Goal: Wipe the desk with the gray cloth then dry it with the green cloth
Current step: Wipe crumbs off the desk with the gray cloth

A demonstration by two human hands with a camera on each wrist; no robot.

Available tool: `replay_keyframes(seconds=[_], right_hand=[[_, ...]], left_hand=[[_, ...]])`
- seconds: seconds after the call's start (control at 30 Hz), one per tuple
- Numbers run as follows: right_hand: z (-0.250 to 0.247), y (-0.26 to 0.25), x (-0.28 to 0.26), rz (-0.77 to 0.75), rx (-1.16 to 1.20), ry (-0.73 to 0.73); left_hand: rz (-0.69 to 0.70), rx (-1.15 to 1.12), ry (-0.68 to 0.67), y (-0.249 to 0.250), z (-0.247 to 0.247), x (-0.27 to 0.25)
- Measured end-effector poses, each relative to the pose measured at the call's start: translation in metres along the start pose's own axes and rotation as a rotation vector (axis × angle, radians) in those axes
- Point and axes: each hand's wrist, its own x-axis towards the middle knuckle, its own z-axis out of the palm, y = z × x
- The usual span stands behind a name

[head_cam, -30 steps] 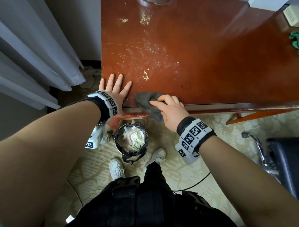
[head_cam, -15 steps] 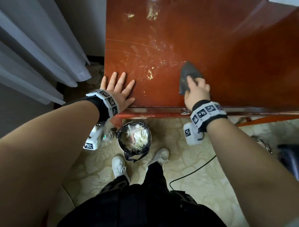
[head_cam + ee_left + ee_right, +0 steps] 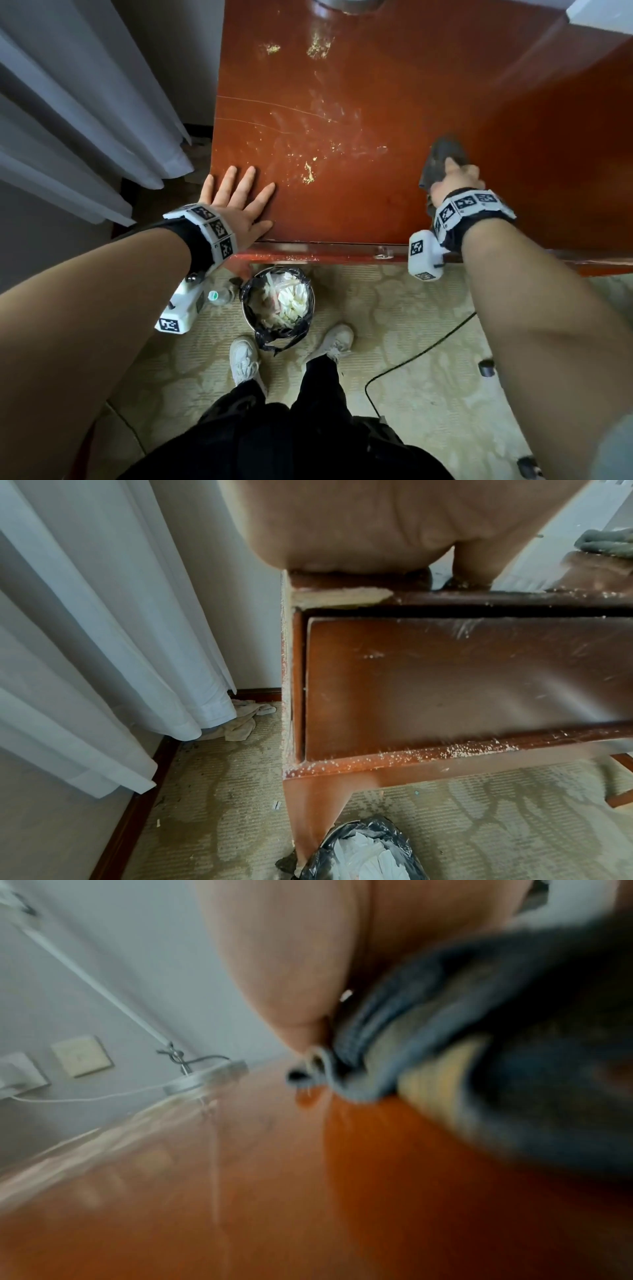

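The red-brown desk (image 3: pixel 394 75) has pale scuffs and scratches on its left half. My left hand (image 3: pixel 236 202) lies flat, fingers spread, on the desk's front-left corner; the left wrist view shows its palm (image 3: pixel 377 520) on the edge. My right hand (image 3: pixel 454 180) holds the bunched gray cloth (image 3: pixel 443 152) against the desk near the front edge, right of the middle. The blurred right wrist view shows the gray cloth (image 3: pixel 514 1069) crumpled under my palm (image 3: pixel 291 947). A crumpled grey-green cloth (image 3: pixel 606 542) lies on the desk top at the far right of the left wrist view.
A bin (image 3: pixel 277 305) with a black liner stands under the desk's front edge by my feet. White curtains (image 3: pixel 85 120) hang on the left. A black cable (image 3: pixel 421 353) runs over the carpet. A round lamp base (image 3: pixel 346 4) stands at the desk's back.
My right hand has slid the gray cloth from the front edge near my left hand to the right and further onto the desk. My left hand has stayed flat in place.
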Motion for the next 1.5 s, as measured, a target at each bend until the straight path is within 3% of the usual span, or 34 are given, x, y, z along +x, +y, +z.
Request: replay_keyframes(seconds=[0.07,0.17,0.23,0.3,0.37,0.43,0.5,0.57,0.63,0.67,0.73,0.8,0.9,1.0,1.1,1.2,1.3,1.37,1.43,1.5], right_hand=[[0.011,-0.007,0.002,-0.041,-0.064,-0.047],[0.031,-0.020,-0.037,-0.499,-0.098,-0.070],[0.040,-0.026,-0.077,-0.821,-0.149,-0.200],[0.043,-0.026,-0.102,-0.974,-0.175,-0.390],[0.027,-0.022,-0.103,-0.946,-0.092,-0.419],[0.003,-0.015,-0.086,-0.795,0.063,-0.241],[-0.021,-0.002,-0.056,-0.550,0.132,0.009],[-0.039,0.013,-0.020,-0.250,0.117,0.156],[-0.045,0.025,0.007,0.021,0.128,0.094],[-0.041,0.026,0.018,0.082,0.121,0.007],[-0.025,0.020,0.032,0.074,0.015,-0.091],[-0.012,0.001,0.035,0.003,-0.093,-0.068],[0.004,-0.034,0.017,-0.420,-0.155,-0.063],[0.027,-0.047,-0.029,-0.948,-0.203,-0.234],[0.027,-0.038,-0.037,-1.134,-0.175,-0.459],[0.000,-0.033,-0.003,-1.074,0.029,-0.364],[-0.018,-0.040,0.035,-0.726,0.030,-0.108],[-0.011,-0.052,0.046,-0.539,-0.046,-0.071],[0.003,-0.066,0.042,-0.497,-0.092,-0.077],[0.014,-0.074,0.028,-0.584,-0.128,-0.092]], left_hand=[[-0.007,-0.004,-0.008,0.000,-0.002,0.000],[-0.010,-0.010,-0.008,0.002,-0.002,0.000],[-0.010,-0.018,-0.005,0.002,-0.001,-0.001],[-0.013,-0.027,-0.009,0.002,-0.001,-0.001],[-0.015,-0.018,-0.017,0.002,-0.003,-0.001],[-0.020,-0.004,-0.040,0.002,-0.005,-0.001],[-0.019,-0.001,-0.050,0.002,-0.006,-0.001],[-0.020,0.003,-0.053,0.002,-0.006,0.000],[-0.038,-0.006,-0.059,0.004,-0.007,0.001],[-0.055,-0.012,-0.060,0.005,-0.007,0.002],[-0.091,-0.041,-0.066,0.007,-0.008,0.006],[-0.128,-0.075,-0.079,0.011,-0.010,0.009],[-0.169,-0.108,-0.097,0.012,-0.015,0.013],[-0.209,-0.158,-0.101,0.015,-0.018,0.016],[-0.241,-0.182,-0.094,0.017,-0.020,0.019],[-0.255,-0.196,-0.097,0.018,-0.022,0.018],[-0.253,-0.206,-0.078,0.019,-0.022,0.017],[-0.249,-0.207,-0.067,0.019,-0.022,0.017],[-0.238,-0.203,-0.072,0.017,-0.021,0.015],[-0.212,-0.202,-0.087,0.012,-0.019,0.014]])
